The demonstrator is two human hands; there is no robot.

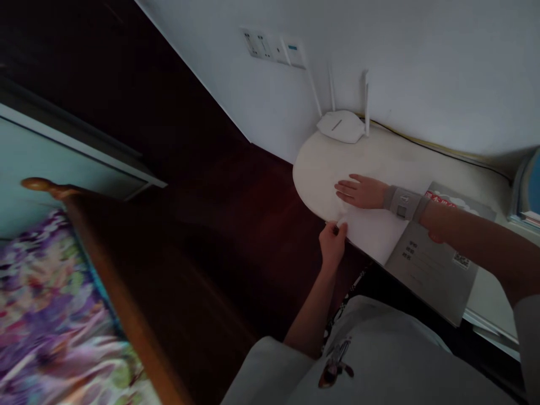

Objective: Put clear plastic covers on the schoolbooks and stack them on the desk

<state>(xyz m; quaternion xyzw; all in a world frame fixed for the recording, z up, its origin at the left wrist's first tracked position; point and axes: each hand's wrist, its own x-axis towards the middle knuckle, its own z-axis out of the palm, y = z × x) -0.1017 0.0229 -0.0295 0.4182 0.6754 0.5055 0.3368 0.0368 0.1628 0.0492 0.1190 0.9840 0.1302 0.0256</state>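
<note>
My left hand [332,243] is at the near edge of the white table [310,169], thumb and finger pinched on the corner of a white paper sheet [375,228]. Flat on that sheet rests my right hand [365,192], its fingers stretched out and pointing left. A grey band circles the right wrist. Beside the sheet, partly beneath my right forearm, lies a grey booklet [430,275] with printed characters, a red label and a QR code. Its lower corner juts past the table's front edge.
A white router [341,126] with upright antennas stands at the table's back left, its cable running along the wall. Wall sockets [272,48] are above it. Books [527,191] stand at the far right. A wooden bed frame [122,304] with flowered bedding [63,315] is at left.
</note>
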